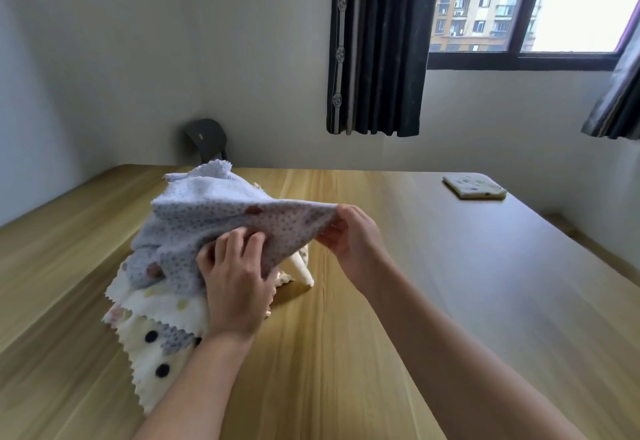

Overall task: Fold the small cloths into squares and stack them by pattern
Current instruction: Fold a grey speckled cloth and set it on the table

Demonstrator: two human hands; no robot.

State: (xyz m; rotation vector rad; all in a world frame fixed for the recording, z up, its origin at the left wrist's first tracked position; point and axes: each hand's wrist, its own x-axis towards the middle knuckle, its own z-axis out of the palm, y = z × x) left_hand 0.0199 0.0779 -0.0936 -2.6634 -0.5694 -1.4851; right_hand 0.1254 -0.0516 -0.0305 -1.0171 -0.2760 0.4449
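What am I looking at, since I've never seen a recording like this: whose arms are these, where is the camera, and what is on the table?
No machine here: a person works with two bare hands, filmed by one camera worn on the head, looking forward and down. The left hand grips a grey dotted cloth, and the right hand pinches its corner, so it is stretched above a pile of unfolded cloths on the wooden table. One folded cloth lies at the table's far right. Behind are a chair, a dark curtain and a window.
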